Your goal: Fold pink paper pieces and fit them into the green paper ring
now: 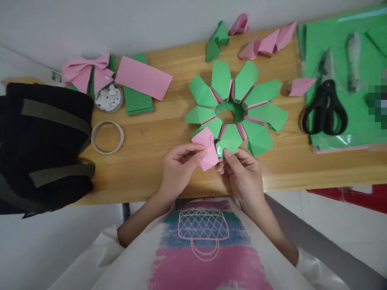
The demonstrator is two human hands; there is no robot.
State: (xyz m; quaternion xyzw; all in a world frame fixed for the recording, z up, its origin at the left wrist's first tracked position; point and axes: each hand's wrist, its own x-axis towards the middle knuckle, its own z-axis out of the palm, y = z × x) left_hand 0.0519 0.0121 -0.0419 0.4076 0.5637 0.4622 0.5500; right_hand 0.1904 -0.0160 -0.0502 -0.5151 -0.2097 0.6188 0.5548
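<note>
You had the pink folded piece (204, 152) pinched in your left hand (178, 171), thumb on top and fingers behind it. Your right hand (245, 175) gripped the near edge of a green petal (231, 139), its thumb on the upper face and its fingertips curled underneath. That petal belonged to the green paper ring (221, 78), which lay on the surface (157, 161) mostly beyond your hands, its near side reaching back to them.

The relation that mattered was the narrow one between your hands: the glossy spot (219, 150) on the petal sat just to the right of the pink folded piece and just left of your right thumb. The piece's long axis ran roughly away from your body, its far end leaning a little left and overlapping the ring in your view; whether it touched the paper beneath, you could not tell from this angle. Your left hand was the nearer one to the piece, your right the nearer to the spot.

Farther out, the black-handled scissors (325, 112) lay to the right on a green packet (356, 117). The pale round band (121, 139) and a round container of white bits (109, 98) were well off to the left, near a pink sheet (143, 76).
</note>
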